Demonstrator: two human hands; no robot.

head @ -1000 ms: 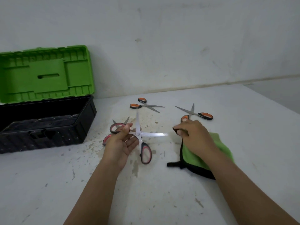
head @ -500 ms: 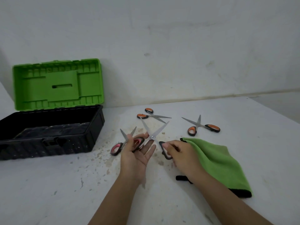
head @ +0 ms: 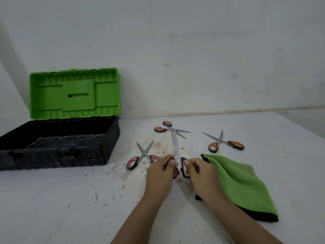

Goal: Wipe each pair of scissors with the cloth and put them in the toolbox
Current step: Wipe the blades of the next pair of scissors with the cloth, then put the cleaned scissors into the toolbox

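Note:
I hold one pair of scissors [head: 175, 147] upright over the table, blades nearly closed and pointing away. My left hand [head: 161, 173] grips its left handle and my right hand [head: 202, 175] grips its right handle. A pink-handled pair [head: 143, 154] lies open just left of my hands. Two orange-handled pairs lie farther back: one [head: 168, 129] behind the held blades, the other [head: 224, 144] to the right. The green cloth [head: 241, 182] lies flat on the table beside my right wrist. The toolbox [head: 109, 138] stands open at the left, black base, green lid raised.
The white table [head: 70, 199] is stained and speckled around the scissors. A white wall [head: 193, 59] rises right behind the table. The table's right edge [head: 299, 131] runs diagonally at the far right.
My right hand took the scissors' other handle and both hands closed the blades, which were spread wide before. The view has shifted, so everything sits lower and to the right in the frame.

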